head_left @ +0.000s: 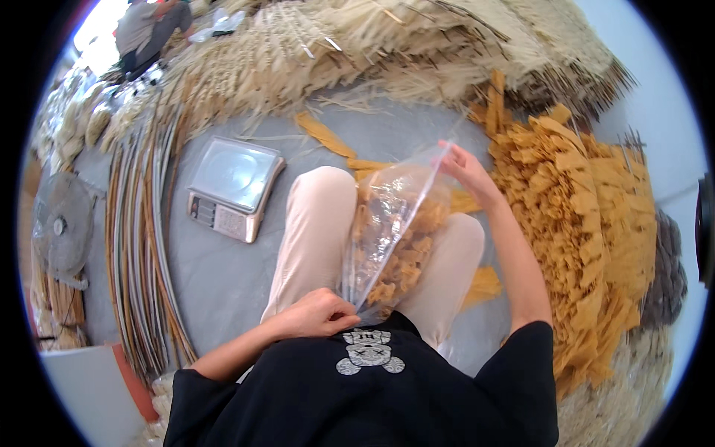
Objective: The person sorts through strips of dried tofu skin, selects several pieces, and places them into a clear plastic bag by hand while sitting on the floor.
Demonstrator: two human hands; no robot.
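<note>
Between my knees lies a clear plastic bag [395,231], partly filled with ruffled, mustard-yellow dried stems. Its long edge runs slantwise from my lap up to the far right. My left hand [322,311] pinches the near corner of the bag close to my shirt. At the far end of that edge, my right hand [463,170] grips the other corner between thumb and fingers, arm stretched forward. The bag's edge is pulled taut between both hands. Some yellow pieces, such as a loose strip [325,135], lie on the floor around my knees.
A flat-topped weighing scale [236,173] sits left of my knee, beside long thin rods [141,223]. A big heap of mustard-yellow bundles [555,223] rises at my right. Cream plumes [357,52] are piled at the back. A fan [62,223] stands far left; another person [145,37] crouches beyond.
</note>
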